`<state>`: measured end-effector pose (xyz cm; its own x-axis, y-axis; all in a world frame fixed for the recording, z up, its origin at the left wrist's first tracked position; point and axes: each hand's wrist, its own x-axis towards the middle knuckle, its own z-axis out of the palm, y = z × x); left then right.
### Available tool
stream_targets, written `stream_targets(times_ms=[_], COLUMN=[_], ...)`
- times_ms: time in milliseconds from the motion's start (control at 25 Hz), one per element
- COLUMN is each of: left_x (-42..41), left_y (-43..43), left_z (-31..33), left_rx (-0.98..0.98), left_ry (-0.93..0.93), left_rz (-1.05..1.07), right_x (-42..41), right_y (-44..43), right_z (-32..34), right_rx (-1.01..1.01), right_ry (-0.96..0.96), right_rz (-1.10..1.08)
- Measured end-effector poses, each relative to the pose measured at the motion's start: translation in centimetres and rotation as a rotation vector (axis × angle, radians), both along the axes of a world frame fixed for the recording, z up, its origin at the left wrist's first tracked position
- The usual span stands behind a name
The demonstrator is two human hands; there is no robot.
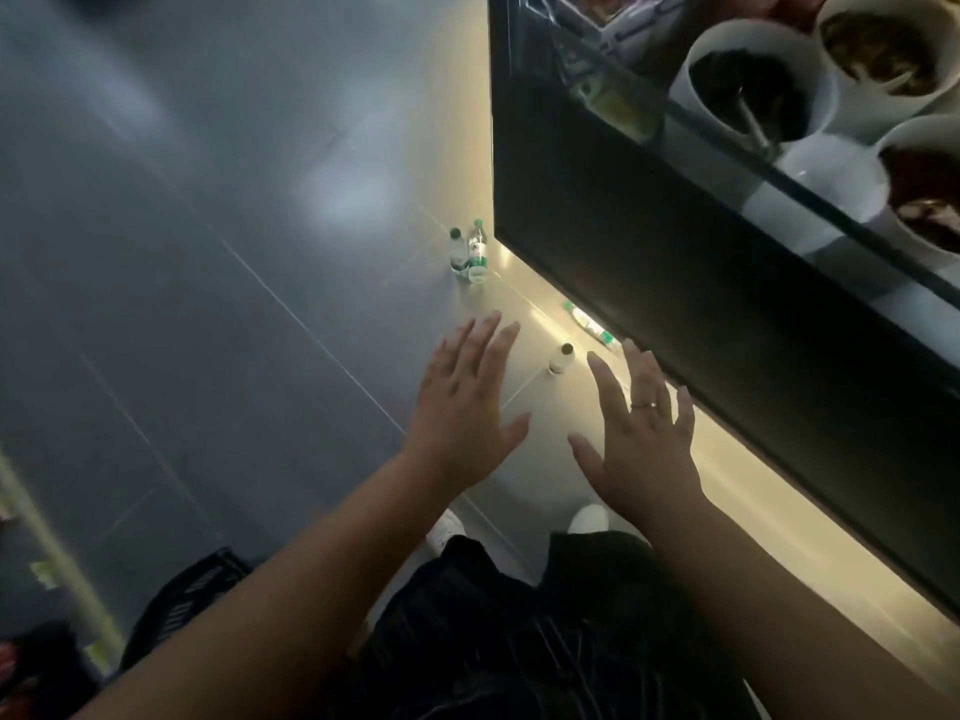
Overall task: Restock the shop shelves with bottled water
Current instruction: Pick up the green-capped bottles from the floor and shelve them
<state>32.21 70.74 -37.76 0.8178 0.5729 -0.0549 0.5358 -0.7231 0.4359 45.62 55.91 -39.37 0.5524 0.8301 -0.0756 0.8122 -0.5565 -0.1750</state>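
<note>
Left hand [464, 410], right hand [644, 444] (spread); bottle [561, 359] between.

No text can be read anywhere. The green-and-white labels on the two upright bottles [477, 252] and on the lying bottle [592, 324] are too small and blurred to make out. So is the print on the yellowish tags [44, 570] at lower left.

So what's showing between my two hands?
In the head view, a small dark-capped bottle, upright on the floor, shows between the left hand and right hand.
</note>
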Motion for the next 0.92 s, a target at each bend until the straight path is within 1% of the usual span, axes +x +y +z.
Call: stream_targets(times_ms=[160, 280, 400, 520, 600, 680, 760, 840, 920], left_x=[6.1, 10.2, 13.8, 17.1, 18.9, 20.3, 21.4, 22.1, 22.8], left_y=[2.0, 2.3, 2.1, 2.5, 3.4, 4.3, 5.0, 5.2, 4.8], left_z=[-5.6, -11.1, -17.4, -25.6, -32.0, -39.7, -46.5, -53.4, -58.9], left_rx=[-0.104, -0.168, -0.244, -0.342, -0.419, -0.483, -0.507, -0.538, -0.572], left_ry=[0.117, 0.204, 0.252, 0.256, 0.263, 0.269, 0.28, 0.268, 0.244], left_rz=[-0.032, 0.087, 0.204, 0.28, 0.309, 0.34, 0.328, 0.321, 0.318], right_x=[5.3, 10.0, 13.5, 16.7, 18.6, 20.3, 21.8, 23.2, 24.6], right_y=[2.0, 3.7, 4.4, 5.5, 6.5, 7.1, 7.6, 7.9, 8.0], right_z=[-5.3, -11.4, -17.3, -24.1, -29.4, -35.9, -42.4, -49.4, -55.7], right_rx=[-0.043, -0.108, -0.194, -0.319, -0.375, -0.385, -0.425, -0.469, -0.465], right_ry=[0.12, 0.218, 0.292, 0.317, 0.332, 0.316, 0.295, 0.271, 0.232], right_rz=[-0.053, -0.027, -0.013, 0.014, -0.005, 0.003, 0.015, -0.019, -0.057])
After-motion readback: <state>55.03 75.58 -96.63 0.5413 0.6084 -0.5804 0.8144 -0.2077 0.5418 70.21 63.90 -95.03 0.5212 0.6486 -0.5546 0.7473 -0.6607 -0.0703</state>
